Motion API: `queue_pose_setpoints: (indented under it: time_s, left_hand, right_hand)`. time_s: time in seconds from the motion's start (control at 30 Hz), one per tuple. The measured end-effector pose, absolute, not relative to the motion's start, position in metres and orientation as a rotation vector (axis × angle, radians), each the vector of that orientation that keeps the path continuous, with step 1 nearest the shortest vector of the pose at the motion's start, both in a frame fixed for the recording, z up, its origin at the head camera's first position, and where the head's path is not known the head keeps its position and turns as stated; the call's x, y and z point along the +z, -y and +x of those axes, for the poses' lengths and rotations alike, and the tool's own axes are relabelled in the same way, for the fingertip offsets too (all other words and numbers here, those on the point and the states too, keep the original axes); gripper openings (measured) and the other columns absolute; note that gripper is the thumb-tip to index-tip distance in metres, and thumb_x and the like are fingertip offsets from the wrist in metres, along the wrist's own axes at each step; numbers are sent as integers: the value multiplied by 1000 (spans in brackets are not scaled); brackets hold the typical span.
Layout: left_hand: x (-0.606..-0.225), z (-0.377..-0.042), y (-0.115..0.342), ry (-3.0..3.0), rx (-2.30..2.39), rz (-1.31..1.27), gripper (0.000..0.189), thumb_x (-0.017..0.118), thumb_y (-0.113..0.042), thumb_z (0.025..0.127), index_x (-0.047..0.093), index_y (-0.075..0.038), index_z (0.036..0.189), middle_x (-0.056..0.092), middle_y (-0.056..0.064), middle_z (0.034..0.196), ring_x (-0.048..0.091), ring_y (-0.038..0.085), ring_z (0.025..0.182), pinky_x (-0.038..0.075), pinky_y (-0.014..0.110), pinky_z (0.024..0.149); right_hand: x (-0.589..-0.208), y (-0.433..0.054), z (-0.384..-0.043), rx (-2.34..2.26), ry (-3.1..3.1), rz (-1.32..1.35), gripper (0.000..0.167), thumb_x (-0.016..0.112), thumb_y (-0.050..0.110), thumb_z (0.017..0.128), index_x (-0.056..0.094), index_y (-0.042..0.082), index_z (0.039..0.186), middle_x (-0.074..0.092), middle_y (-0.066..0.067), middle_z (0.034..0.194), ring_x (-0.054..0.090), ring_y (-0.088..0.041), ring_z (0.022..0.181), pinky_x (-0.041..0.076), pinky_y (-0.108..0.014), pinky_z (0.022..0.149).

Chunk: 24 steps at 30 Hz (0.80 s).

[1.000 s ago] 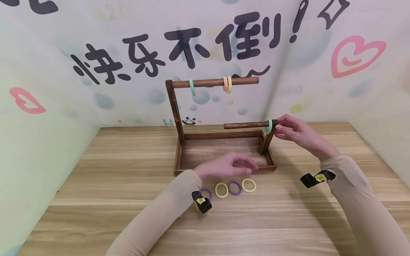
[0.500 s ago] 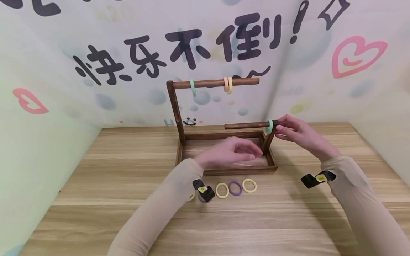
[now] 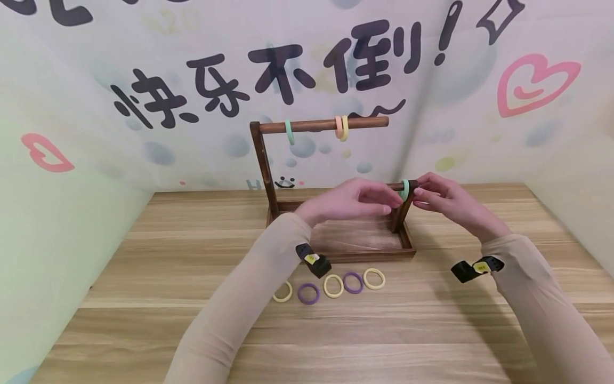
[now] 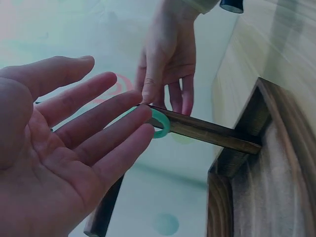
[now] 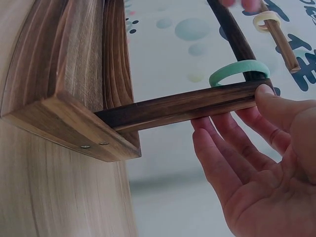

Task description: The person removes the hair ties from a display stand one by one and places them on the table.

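Observation:
A dark wooden rack (image 3: 307, 258) has a tray base, a tall post with an upper bar (image 3: 316, 125), and a short post (image 3: 402, 216) with a lower bar. One mint-green ring (image 5: 239, 70) hangs on the lower bar against the short post. My right hand (image 3: 443, 202) holds the top of that post, thumb on one side and fingers on the other. My left hand (image 3: 352, 200) hovers in front of the lower bar, its fingers extended and near the mint-green ring; contact is unclear. In the left wrist view the left palm (image 4: 74, 143) is bare.
On the upper bar hang another mint-green ring (image 3: 289, 132), a peach ring (image 3: 338, 128) and a yellow ring (image 3: 344, 129). Several yellow and purple rings lie in a row before the rack, such as a purple ring (image 3: 308, 294). A printed cloth wall stands behind.
My left hand has risen from the tray's front edge up to the lower bar, beside the mint-green ring. The right hand stays on the short post.

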<state>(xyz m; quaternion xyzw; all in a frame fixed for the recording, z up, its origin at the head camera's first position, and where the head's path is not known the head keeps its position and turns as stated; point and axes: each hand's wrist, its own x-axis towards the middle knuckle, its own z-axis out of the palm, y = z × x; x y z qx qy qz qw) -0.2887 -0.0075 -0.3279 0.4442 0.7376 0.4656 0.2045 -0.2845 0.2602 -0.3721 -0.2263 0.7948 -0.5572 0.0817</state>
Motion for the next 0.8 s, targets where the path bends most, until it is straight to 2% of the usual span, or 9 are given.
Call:
queue_pose_setpoints:
  time_s: [0.27, 0.5, 0.8]
  left_hand:
    - [-319, -298, 0, -2050, 1465, 1169, 26, 56, 0, 96, 59, 7, 121, 63, 19, 121, 60, 17, 111, 44, 20, 94]
    - [-313, -308, -6, -2169, 1478, 1150, 27, 59, -3, 95, 61, 5, 121, 65, 14, 117, 61, 12, 106, 43, 18, 94]
    - [-312, -322, -22, -2264, 1243, 1177, 34, 62, -8, 92, 60, 1, 125, 63, 11, 123, 57, 10, 112, 40, 15, 95]
  right_hand:
    - [-373, -261, -285, -1692, -2351, -676, 22, 50, 13, 102, 50, -1, 118, 56, -9, 115, 61, -9, 106, 49, -28, 91]
    - [-373, -260, -285, -1705, -2345, -698, 19, 50, 11, 102, 51, 0, 117, 57, -8, 112, 61, -9, 104, 49, -28, 90]
    - [-373, -260, -284, -1734, -2308, -729, 17, 49, 8, 101, 52, 0, 117, 56, -8, 113, 61, -9, 105, 49, -28, 91]
